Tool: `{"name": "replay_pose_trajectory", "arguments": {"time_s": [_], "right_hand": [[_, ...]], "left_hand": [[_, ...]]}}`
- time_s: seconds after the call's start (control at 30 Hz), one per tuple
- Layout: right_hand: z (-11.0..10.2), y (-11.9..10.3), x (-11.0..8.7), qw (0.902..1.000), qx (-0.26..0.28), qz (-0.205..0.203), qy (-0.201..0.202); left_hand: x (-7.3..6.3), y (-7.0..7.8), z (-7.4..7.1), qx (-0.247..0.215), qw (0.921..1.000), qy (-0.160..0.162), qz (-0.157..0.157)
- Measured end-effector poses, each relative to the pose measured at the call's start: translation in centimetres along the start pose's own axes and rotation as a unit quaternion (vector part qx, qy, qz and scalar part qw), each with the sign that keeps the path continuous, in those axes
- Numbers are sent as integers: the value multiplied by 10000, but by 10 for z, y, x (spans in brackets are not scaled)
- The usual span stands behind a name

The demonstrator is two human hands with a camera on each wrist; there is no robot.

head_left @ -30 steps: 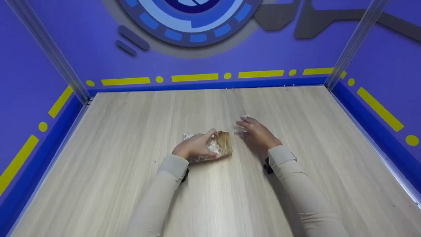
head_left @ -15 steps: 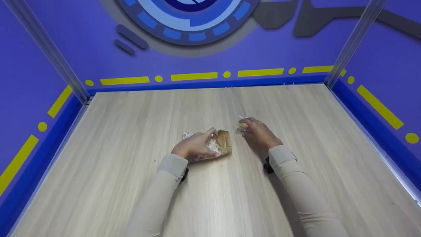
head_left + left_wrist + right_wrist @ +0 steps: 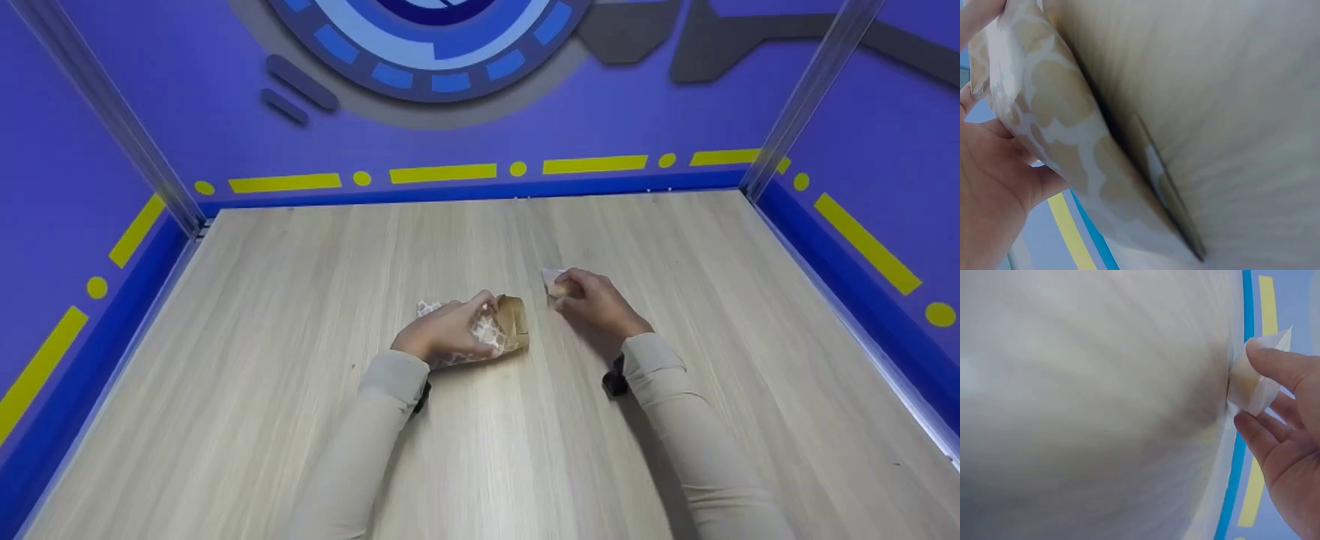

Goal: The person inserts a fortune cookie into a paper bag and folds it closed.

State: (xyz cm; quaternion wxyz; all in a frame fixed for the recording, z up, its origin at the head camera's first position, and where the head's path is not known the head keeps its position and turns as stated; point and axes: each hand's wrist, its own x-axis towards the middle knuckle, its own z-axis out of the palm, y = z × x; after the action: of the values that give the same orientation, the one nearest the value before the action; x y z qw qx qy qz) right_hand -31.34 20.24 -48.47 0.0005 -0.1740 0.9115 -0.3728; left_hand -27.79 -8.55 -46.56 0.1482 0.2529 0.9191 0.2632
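Observation:
A paper bag with a white and tan blotched print [image 3: 487, 334] lies on its side on the table, its brown-lined mouth facing right. My left hand [image 3: 444, 334] grips it from above, thumb on the near side and fingers on the far side. The left wrist view shows the bag's printed side [image 3: 1064, 107] and the palm beside it. To the right of the bag's mouth, my right hand [image 3: 600, 301] pinches a small clear plastic packet [image 3: 1249, 382] with something pale yellow inside. The packet is upright, its lower edge close to the tabletop.
Both hands work over a light wood-grain table [image 3: 262, 420]. Blue-purple panels [image 3: 637, 112] with yellow markings rise along the back and both sides, joined by metal corner posts [image 3: 806, 97].
My right hand has turned the clear packet and now pinches it between thumb and fingers, its yellow filling showing. The left hand and the bag have stayed in place.

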Motion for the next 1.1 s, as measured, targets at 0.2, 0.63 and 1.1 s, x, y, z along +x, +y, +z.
{"name": "replay_pose_trajectory", "arguments": {"time_s": [0.2,0.63,1.1], "right_hand": [[-3,9,-3,9938,1021,445,67],[-7,17,-7,9779,2012,523,-228],[-8,12,-3,9662,2415,854,292]], "left_hand": [[0,0,-1,61,10000,-5,56],[0,0,0,107,9999,-13,54],[2,-2,0,76,9999,0,93]]}}
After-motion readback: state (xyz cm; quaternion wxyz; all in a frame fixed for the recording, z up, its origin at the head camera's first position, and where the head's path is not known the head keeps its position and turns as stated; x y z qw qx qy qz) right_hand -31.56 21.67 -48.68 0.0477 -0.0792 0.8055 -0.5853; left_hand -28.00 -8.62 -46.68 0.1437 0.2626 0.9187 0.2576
